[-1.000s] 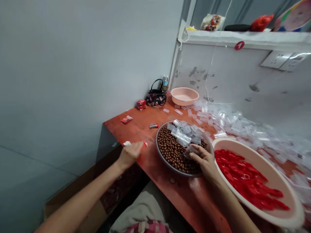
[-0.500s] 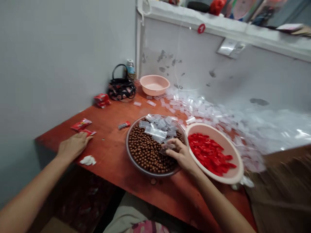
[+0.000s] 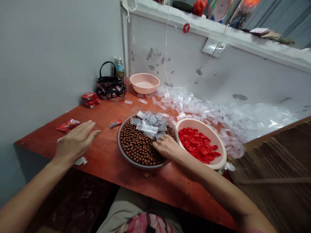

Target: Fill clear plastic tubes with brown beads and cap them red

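Note:
My left hand [image 3: 74, 141] is over the left part of the table with its fingers stretched out and nothing in it. Beside it lies a red packet [image 3: 68, 125]. My right hand [image 3: 166, 147] reaches into a metal bowl [image 3: 119, 147], fingers curled down into the small brown balls [image 3: 134, 145]. Its fingertips are hidden, so whatever they grip cannot be made out. Clear plastic sleeves [image 3: 148, 127] are heaped on the balls at the back of the bowl. Right of it, a pink basin [image 3: 220, 136] holds red plastic pieces [image 3: 198, 147].
Many clear sleeves [image 3: 194, 105] cover the table's back right. Behind stand a pink basin [image 3: 145, 84], a black handbag [image 3: 111, 88] and red packets [image 3: 90, 99]. A small clear-and-red tube [image 3: 115, 124] lies left of the bowl. Cardboard [image 3: 274, 171] stands at right.
My left hand has lifted off the small red packet, fingers now stretched out. My right hand, which held a clear sleeve above the balls, has dipped its fingers into them. The view has shifted right.

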Demonstrator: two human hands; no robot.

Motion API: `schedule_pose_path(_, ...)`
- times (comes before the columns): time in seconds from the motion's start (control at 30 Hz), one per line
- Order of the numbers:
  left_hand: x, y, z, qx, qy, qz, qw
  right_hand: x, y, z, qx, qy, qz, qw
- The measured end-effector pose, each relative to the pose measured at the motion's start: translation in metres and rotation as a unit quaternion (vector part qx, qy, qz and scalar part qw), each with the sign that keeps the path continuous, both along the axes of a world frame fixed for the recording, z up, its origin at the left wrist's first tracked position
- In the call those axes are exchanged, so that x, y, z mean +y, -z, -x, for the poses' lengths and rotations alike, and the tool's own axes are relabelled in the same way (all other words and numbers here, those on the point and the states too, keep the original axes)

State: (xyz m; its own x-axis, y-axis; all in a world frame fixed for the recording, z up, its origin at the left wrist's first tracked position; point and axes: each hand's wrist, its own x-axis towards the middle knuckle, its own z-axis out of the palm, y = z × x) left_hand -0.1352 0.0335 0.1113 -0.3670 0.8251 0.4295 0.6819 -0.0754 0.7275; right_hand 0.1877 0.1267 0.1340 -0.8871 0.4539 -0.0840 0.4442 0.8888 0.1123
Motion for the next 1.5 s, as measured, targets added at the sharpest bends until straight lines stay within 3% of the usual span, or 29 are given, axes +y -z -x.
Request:
schedule_pose_path(0.07, 0.003, -0.010, -0.030, 0.124, -0.003, -0.005, 0.992, -0.002, 0.004, 0.011, 0.012, -0.017, 0.040, 0.999)
schedule_pose_path(0.17, 0.006, -0.022, -0.076, 0.136, 0.039, -0.043, 0.989, 0.000, 0.008, 0.014, 0.143, 0.072, 0.158, 0.974)
schedule_pose_path(0.23, 0.008, -0.026, -0.104, 0.080, 0.064, -0.028, 0.994, 0.001, 0.007, 0.006, 0.277, 0.119, 0.288, 0.909)
schedule_pose_path(0.3, 0.010, -0.025, -0.129, -0.008, 0.112, 0.031, 0.993, 0.002, 0.006, -0.003, 0.385, 0.132, 0.418, 0.813)
schedule_pose_path(0.37, 0.015, -0.020, -0.149, -0.116, 0.186, 0.092, 0.971, 0.000, 0.005, -0.011, 0.446, 0.141, 0.504, 0.726)
schedule_pose_path(0.43, 0.020, -0.014, -0.164, -0.199, 0.260, 0.115, 0.938, -0.003, 0.004, -0.015, 0.476, 0.145, 0.544, 0.676)
schedule_pose_path(0.5, 0.025, -0.008, -0.175, -0.262, 0.300, 0.109, 0.911, -0.006, 0.003, -0.019, 0.491, 0.144, 0.548, 0.661)
schedule_pose_path(0.57, 0.028, -0.003, -0.183, -0.336, 0.305, 0.115, 0.884, -0.008, 0.000, -0.024, 0.497, 0.147, 0.519, 0.679)
schedule_pose_path(0.7, 0.030, 0.001, -0.189, -0.437, 0.300, 0.148, 0.835, -0.006, -0.010, -0.040, 0.477, 0.124, 0.403, 0.771)
schedule_pose_path(0.8, 0.032, -0.002, -0.190, -0.422, 0.315, 0.145, 0.837, -0.003, -0.019, -0.049, 0.460, 0.069, 0.330, 0.822)
schedule_pose_path(0.9, 0.035, -0.007, -0.190, -0.353, 0.328, 0.127, 0.867, -0.001, -0.024, -0.051, 0.440, 0.025, 0.286, 0.851)
schedule_pose_path(1.07, 0.039, -0.010, -0.190, -0.271, 0.315, 0.114, 0.902, 0.000, -0.024, -0.051, 0.418, 0.015, 0.289, 0.861)
schedule_pose_path(1.2, 0.036, -0.012, -0.192, -0.320, 0.278, 0.127, 0.897, 0.006, -0.029, -0.073, 0.480, 0.081, 0.349, 0.801)
schedule_pose_path(1.3, 0.034, -0.017, -0.190, -0.310, 0.232, 0.117, 0.914, 0.016, -0.034, -0.108, 0.532, 0.157, 0.308, 0.773)
schedule_pose_path(1.4, 0.036, -0.020, -0.187, -0.240, 0.224, 0.134, 0.935, 0.026, -0.033, -0.150, 0.491, 0.246, 0.190, 0.814)
schedule_pose_path(1.5, 0.037, -0.020, -0.188, -0.302, 0.242, 0.142, 0.911, 0.034, -0.023, -0.180, 0.379, 0.295, 0.124, 0.869)
